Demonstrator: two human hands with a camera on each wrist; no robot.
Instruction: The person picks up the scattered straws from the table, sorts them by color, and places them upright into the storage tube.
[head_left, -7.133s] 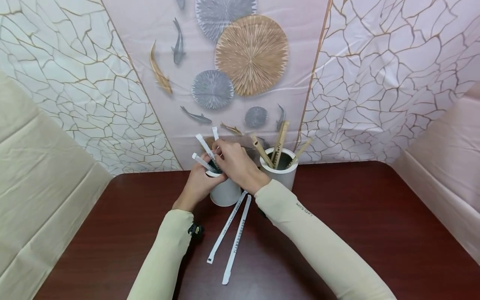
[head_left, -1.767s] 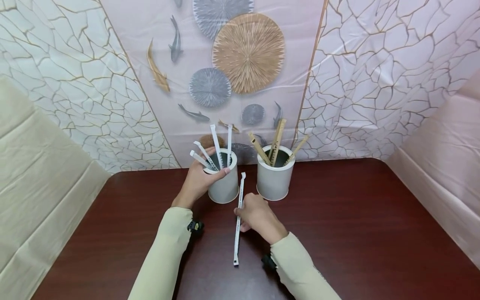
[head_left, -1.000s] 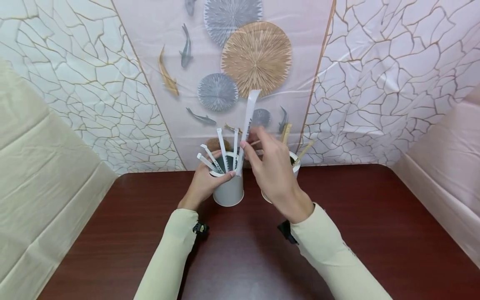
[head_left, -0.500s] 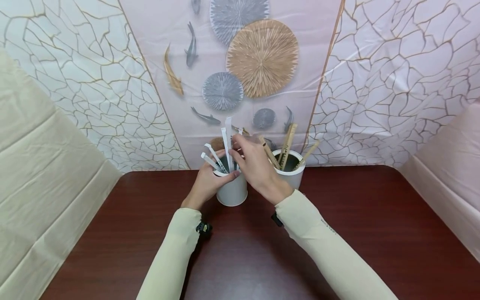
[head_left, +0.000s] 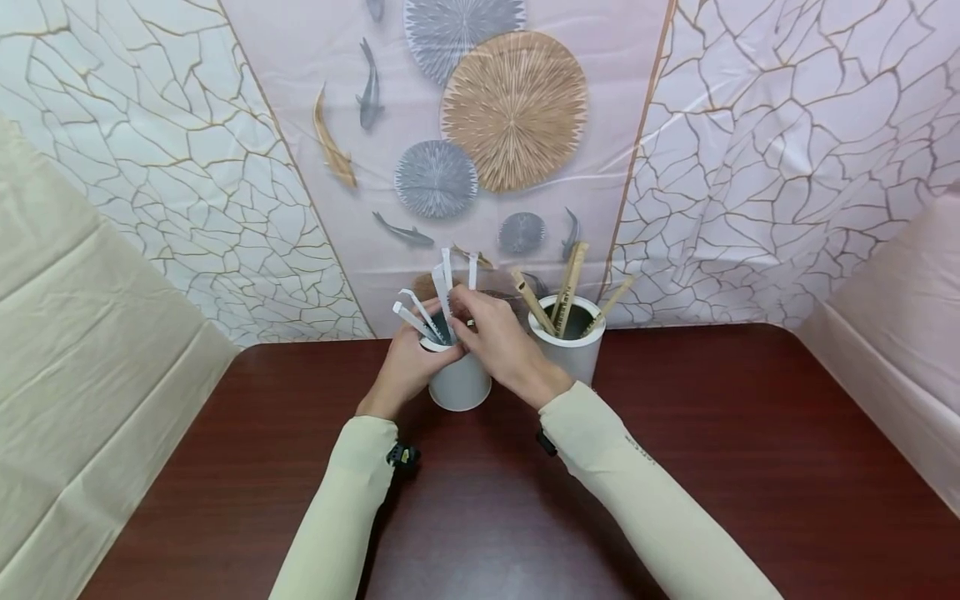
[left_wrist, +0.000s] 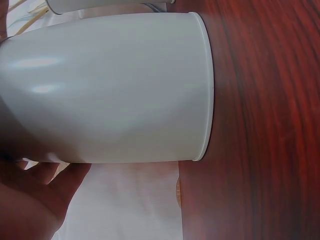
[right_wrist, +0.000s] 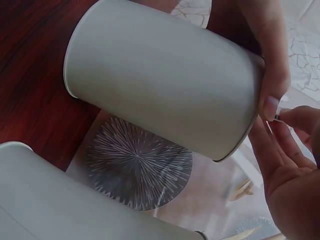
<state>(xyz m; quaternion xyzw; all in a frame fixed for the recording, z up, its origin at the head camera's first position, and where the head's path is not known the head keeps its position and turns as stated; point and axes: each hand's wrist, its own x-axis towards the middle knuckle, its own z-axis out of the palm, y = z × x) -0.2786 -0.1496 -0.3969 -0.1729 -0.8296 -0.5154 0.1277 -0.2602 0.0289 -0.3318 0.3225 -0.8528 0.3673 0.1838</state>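
Note:
On the left stands a pale grey cylindrical cup (head_left: pixel 459 390), its plain wall filling much of the left wrist view. My left hand (head_left: pixel 405 371) grips it near the rim, thumb across the front and fingers round the far side. Several white paper-wrapped straws (head_left: pixel 408 318) lean out of its mouth. Over that mouth, my right hand (head_left: pixel 504 335) pinches one white wrapped straw (head_left: pixel 441 292) between thumb and fingers. Its lower end is hidden behind the left thumb and the rim. In the right wrist view, the right fingers (right_wrist: pixel 280 150) are right at the left thumb and rim.
A second pale grey cup (head_left: pixel 573 358) with a white rim stands just right, holding several tan wrapped straws (head_left: pixel 567 287). Both cups stand near the back of the dark red wooden table (head_left: pixel 675 450). A patterned cloth backdrop (head_left: pixel 720 208) hangs behind.
The right hand picked the last loose white straw off the table, lifted it, and brought it left into the left cup's mouth. The left hand stays on the cup.

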